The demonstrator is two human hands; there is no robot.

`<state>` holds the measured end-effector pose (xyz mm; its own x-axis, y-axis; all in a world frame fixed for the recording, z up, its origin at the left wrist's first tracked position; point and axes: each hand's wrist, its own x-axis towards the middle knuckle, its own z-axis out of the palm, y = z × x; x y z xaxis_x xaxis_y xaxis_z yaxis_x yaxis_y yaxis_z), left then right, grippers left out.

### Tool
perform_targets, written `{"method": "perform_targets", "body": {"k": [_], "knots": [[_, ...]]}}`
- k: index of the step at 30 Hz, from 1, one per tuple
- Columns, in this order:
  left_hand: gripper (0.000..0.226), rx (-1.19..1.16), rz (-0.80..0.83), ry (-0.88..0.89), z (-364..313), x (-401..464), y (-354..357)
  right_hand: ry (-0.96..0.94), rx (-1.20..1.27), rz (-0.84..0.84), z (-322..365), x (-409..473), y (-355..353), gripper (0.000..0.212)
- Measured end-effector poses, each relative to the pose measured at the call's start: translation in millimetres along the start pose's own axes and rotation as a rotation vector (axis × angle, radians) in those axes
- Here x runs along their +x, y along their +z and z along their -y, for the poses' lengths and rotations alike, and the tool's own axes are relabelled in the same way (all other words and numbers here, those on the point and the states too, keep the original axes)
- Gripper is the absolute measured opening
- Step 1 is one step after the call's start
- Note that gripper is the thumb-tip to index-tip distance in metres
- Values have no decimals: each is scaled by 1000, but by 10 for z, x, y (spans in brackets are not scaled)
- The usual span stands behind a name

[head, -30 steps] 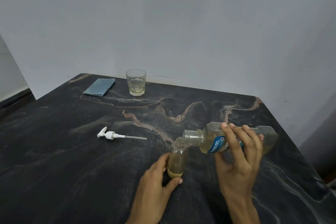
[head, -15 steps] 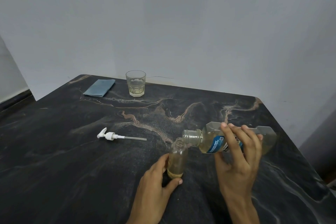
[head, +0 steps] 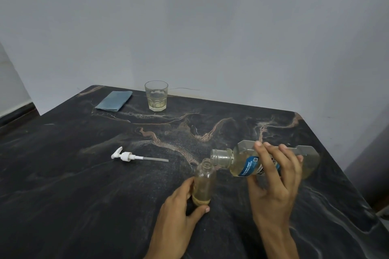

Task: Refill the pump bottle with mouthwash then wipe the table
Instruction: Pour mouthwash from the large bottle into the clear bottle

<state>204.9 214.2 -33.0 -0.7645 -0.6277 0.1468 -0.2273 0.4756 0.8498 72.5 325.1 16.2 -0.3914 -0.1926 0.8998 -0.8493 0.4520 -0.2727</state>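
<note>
Plain grey wall behind; dark marbled worktop (head: 63,185) with tan veins fills the lower view.

Left hand (head: 181,212) wrapped around the base of the small pump bottle (head: 203,183), which stands upright near the front centre, neck open. Right hand (head: 273,178) closed around the mouthwash bottle (head: 242,164), held nearly horizontal, uncapped, its mouth just above and to the right of the pump bottle's neck. The two mouths are very close; whether they touch cannot be told. No clear stream visible.

Level: pump bottle shows only a thin band of yellowish liquid at the bottom. Mouthwash bottle holds a fair amount, pooled along its lower side.

Pump head (head: 126,156) with dip tube lies flat on the worktop, well to the left of the bottles. Glass (head: 156,95) with a little pale liquid stands at the far edge; folded blue cloth (head: 114,100) lies just left of it, untouched.

Progress, as judged: pump removed, pour under way, fill at an early stage. Left: fill most of the bottle, set the mouthwash upright, refit the pump, then wipe with the cloth. No spill visible on the dark surface, though one would be hard to spot.
</note>
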Motion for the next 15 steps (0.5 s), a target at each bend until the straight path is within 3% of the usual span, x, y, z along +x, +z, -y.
{"method": "perform_targets", "body": {"k": [15], "knots": [[58, 10, -9, 14, 0, 6, 1, 0, 13, 11, 15, 9, -16, 86]]}}
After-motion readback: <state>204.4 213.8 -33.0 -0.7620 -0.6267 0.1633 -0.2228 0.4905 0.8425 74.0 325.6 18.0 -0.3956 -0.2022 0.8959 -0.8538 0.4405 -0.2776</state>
